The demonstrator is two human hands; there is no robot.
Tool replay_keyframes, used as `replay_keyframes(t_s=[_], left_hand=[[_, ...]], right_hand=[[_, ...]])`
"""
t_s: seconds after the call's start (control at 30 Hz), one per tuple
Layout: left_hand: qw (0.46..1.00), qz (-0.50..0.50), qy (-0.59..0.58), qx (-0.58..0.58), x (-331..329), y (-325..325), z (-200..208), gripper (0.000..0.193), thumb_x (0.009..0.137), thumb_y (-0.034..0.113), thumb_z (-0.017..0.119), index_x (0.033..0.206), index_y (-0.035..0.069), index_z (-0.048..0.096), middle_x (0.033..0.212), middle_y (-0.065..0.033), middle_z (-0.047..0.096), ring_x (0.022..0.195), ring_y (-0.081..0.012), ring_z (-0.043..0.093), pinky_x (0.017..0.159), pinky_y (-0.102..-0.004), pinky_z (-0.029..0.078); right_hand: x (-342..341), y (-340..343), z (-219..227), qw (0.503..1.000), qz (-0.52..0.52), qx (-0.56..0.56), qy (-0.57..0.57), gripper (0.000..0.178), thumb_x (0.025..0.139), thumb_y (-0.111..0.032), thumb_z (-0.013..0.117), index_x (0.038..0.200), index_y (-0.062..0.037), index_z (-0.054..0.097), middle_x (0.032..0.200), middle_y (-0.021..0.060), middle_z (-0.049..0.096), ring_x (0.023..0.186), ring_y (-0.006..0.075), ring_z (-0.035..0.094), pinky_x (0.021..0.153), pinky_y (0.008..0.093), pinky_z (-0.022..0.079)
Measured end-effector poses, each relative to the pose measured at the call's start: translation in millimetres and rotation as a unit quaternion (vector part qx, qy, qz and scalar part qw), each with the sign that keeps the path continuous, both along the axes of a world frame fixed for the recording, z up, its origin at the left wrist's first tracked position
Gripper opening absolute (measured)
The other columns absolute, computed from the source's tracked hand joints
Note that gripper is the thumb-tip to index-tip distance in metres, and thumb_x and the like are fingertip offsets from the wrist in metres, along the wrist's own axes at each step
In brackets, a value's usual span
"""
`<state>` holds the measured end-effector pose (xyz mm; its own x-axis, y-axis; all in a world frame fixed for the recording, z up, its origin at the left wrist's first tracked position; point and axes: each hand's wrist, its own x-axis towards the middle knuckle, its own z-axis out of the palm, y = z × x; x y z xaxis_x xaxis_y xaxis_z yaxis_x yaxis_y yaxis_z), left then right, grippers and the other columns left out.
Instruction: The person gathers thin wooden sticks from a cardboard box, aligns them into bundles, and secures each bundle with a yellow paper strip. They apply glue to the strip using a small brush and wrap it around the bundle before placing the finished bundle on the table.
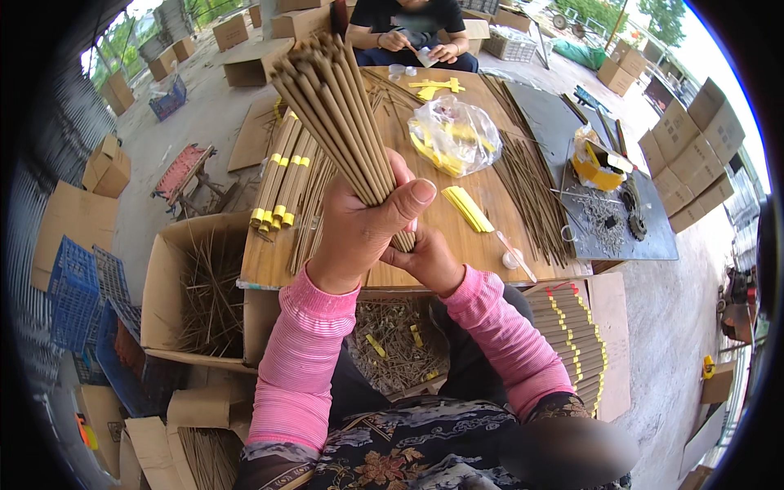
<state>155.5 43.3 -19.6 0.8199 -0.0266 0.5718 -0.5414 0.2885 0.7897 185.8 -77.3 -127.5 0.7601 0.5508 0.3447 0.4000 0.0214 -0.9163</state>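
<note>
A thick bundle of brown incense sticks stands tilted in front of me, its upper ends leaning away to the left. My left hand is wrapped round its lower part, thumb across the front. At the bottom ends, my right hand is closed on the same bundle, with some of its fingers hidden behind. Both hands are above the near edge of the wooden table. To the left lie several sticks banded with yellow paper. A stack of yellow paper strips rests right of my hands.
A clear bag of yellow strips, loose sticks and a small white pot occupy the table. On the left stands a carton of sticks. Banded bundles lie low right. Across the table a person handles a small item.
</note>
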Motion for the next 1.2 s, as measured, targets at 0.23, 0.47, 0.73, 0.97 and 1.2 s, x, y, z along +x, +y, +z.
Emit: replay_keyframes(t_s=[0.23,0.47,0.73,0.97,1.2], left_hand=[[0.992,0.043,0.1,0.056,39.1,-32.6,-76.2,0.027,0.079,0.024,0.067,0.067,0.006,0.051,0.055,0.0028,0.049,0.05,-0.0046,0.046,0.047,-0.0193,0.037],[0.988,0.071,0.138,0.018,49.5,-38.2,-73.4,0.025,0.079,0.02,0.067,0.073,0.006,0.048,0.055,0.0017,0.047,0.047,-0.006,0.044,0.044,-0.0206,0.037],[0.963,-0.021,0.241,-0.117,5.2,-27.2,-18.2,0.028,0.085,0.031,0.057,0.069,0.014,0.043,0.054,0.0036,0.04,0.043,-0.0062,0.039,0.04,-0.0208,0.034],[0.922,-0.082,0.316,-0.209,-37.8,-22.7,-3.5,0.026,0.087,0.03,0.054,0.07,0.013,0.044,0.053,0.0041,0.039,0.041,-0.006,0.037,0.038,-0.0205,0.032],[0.934,0.003,0.279,-0.222,-78.1,-28.1,5.8,0.023,0.08,0.027,0.065,0.075,0.011,0.048,0.063,-0.0014,0.049,0.055,-0.0128,0.049,0.048,-0.026,0.041]], right_hand=[[32.4,-8.3,-71.1,0.997,-0.017,0.031,0.074,0.027,0.08,-0.015,0.064,0.1,-0.0015,0.052,0.08,0.0072,0.061,0.075,0.0102,0.054,0.069,0.0284,0.046],[34.3,-13.8,-62.1,0.996,-0.053,-0.053,0.048,0.022,0.079,-0.015,0.064,0.093,-0.0024,0.053,0.079,0.0048,0.06,0.076,0.0141,0.056,0.069,0.0301,0.046],[-34.8,-29.7,2.4,0.945,0.136,0.02,0.296,0.027,0.079,-0.024,0.067,0.074,-0.0061,0.047,0.056,0.0001,0.051,0.044,0.0079,0.049,0.042,0.0202,0.039],[-98.0,-51.8,43.9,0.898,0.204,0.041,0.388,0.025,0.08,-0.019,0.066,0.077,-0.0043,0.045,0.054,-0.0007,0.045,0.039,0.0076,0.045,0.035,0.0211,0.037],[-127.0,-50.3,50.9,0.951,0.147,-0.019,0.271,0.02,0.082,-0.019,0.06,0.082,-0.0036,0.047,0.055,-0.0013,0.046,0.038,0.0059,0.043,0.035,0.0214,0.036]])
